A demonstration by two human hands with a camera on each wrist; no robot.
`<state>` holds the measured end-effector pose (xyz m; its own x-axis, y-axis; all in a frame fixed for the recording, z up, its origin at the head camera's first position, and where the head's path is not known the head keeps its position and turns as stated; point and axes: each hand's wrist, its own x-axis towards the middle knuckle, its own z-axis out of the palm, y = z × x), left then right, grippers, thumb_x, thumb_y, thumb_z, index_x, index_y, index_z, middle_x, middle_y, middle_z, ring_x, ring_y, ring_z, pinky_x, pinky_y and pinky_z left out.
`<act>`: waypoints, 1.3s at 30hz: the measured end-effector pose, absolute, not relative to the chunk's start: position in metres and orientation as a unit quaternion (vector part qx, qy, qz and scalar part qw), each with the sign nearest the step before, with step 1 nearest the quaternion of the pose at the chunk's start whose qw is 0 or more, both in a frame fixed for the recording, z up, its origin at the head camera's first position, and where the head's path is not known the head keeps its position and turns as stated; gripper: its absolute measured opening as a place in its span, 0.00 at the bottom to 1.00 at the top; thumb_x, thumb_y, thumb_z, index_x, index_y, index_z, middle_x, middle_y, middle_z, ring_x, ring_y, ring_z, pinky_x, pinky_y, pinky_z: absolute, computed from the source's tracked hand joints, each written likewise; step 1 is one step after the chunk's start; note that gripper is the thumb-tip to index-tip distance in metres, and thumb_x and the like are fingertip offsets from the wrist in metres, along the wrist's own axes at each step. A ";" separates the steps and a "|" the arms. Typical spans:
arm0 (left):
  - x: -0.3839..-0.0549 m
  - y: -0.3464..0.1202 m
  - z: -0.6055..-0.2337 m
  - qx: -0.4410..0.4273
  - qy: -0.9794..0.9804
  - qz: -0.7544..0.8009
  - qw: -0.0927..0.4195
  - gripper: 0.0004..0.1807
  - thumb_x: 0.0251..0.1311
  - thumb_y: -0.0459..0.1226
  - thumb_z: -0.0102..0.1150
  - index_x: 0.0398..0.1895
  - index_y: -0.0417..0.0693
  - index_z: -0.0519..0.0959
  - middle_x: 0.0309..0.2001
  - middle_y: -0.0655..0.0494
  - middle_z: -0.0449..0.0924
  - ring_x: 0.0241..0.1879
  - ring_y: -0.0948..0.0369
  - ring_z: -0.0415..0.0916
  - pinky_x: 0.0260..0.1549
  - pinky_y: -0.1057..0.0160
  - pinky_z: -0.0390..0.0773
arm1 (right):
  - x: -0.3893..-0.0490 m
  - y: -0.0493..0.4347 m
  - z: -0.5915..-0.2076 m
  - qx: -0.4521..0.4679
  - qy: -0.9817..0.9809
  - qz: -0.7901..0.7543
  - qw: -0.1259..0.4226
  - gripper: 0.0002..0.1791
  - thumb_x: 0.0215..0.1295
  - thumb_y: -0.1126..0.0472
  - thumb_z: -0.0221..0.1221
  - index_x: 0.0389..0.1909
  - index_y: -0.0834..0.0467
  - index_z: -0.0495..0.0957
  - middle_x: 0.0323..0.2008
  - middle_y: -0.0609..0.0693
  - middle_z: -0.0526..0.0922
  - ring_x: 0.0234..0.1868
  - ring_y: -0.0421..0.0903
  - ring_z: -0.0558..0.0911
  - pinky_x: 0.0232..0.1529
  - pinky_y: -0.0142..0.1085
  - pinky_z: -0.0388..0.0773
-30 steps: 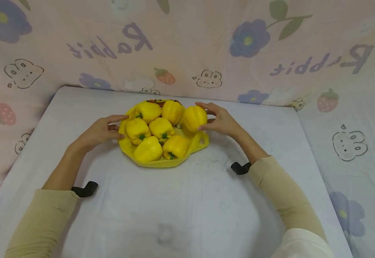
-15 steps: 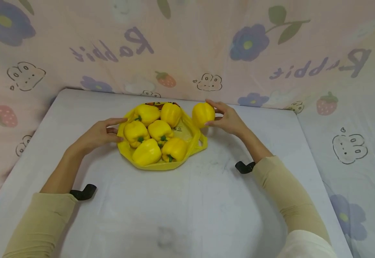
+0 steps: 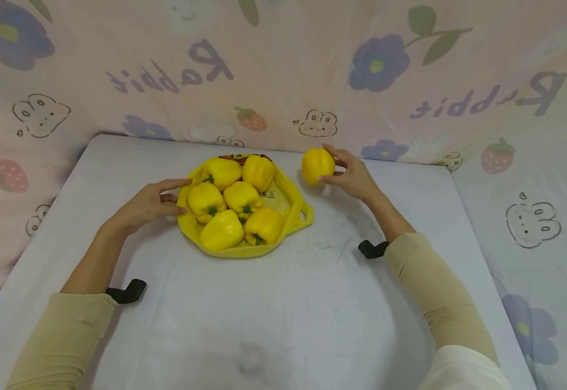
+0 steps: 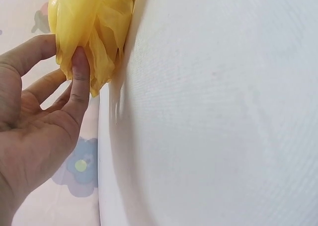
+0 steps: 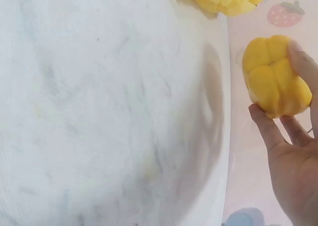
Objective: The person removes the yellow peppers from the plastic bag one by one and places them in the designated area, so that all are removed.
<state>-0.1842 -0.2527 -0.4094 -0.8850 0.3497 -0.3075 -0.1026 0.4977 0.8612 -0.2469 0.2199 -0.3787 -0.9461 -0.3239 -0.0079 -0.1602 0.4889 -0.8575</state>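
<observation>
A yellow plastic bag (image 3: 239, 251) lies spread open on the white table, several yellow bell peppers (image 3: 242, 197) with green stems inside it. My left hand (image 3: 142, 207) is at the bag's left edge. The left wrist view shows its thumb and fingers pinching the crumpled plastic (image 4: 94, 37). To the right of the bag, my right hand (image 3: 356, 176) grips one yellow bell pepper (image 3: 316, 167) between thumb and fingers. In the right wrist view this pepper (image 5: 272, 82) is held up off the table, its lobed end toward the camera.
The white table (image 3: 283, 319) has faint grey smudges. Behind it hangs a pale cloth (image 3: 283, 65) printed with rabbits, flowers and strawberries. A bare patch of the bag's inside (image 3: 277, 202) shows at its right, beside a handle loop (image 3: 307, 215).
My right hand has lifted the bell pepper out from the bag's right side and carried it right and toward the back. The left hand has stayed at the bag's edge.
</observation>
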 end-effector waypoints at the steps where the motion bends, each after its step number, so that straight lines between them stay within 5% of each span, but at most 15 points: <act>1: -0.184 -0.253 -0.410 0.072 0.836 0.494 0.227 0.40 0.61 0.35 0.67 0.76 0.50 0.60 0.75 0.46 0.55 0.60 0.50 0.69 0.45 0.72 0.74 | -0.248 0.221 -0.379 -0.138 0.858 -0.487 0.083 0.46 0.57 0.67 0.71 0.75 0.56 0.60 0.69 0.59 0.66 0.66 0.59 0.71 0.60 0.43 0.74; 12: -0.185 -0.252 -0.412 0.070 0.838 0.492 0.226 0.42 0.61 0.37 0.68 0.77 0.52 0.60 0.75 0.47 0.55 0.60 0.50 0.69 0.46 0.72 0.73 | -0.276 0.242 -0.414 -0.096 0.858 -0.500 0.068 0.47 0.57 0.57 0.72 0.76 0.41 0.60 0.75 0.45 0.59 0.66 0.54 0.72 0.63 0.44 0.71; 27: -0.185 -0.251 -0.413 0.072 0.841 0.485 0.229 0.41 0.62 0.38 0.67 0.77 0.51 0.59 0.75 0.47 0.55 0.60 0.50 0.69 0.46 0.71 0.73 | -0.265 0.234 -0.401 -0.090 0.856 -0.505 0.067 0.46 0.61 0.66 0.68 0.77 0.56 0.56 0.76 0.53 0.57 0.70 0.55 0.67 0.66 0.43 0.67; 39: -0.187 -0.253 -0.413 0.070 0.840 0.488 0.226 0.40 0.62 0.37 0.67 0.76 0.50 0.60 0.74 0.48 0.57 0.60 0.50 0.68 0.46 0.73 0.73 | -0.286 0.246 -0.431 -0.078 0.859 -0.502 0.060 0.47 0.61 0.55 0.69 0.77 0.42 0.55 0.77 0.44 0.56 0.68 0.51 0.69 0.64 0.40 0.69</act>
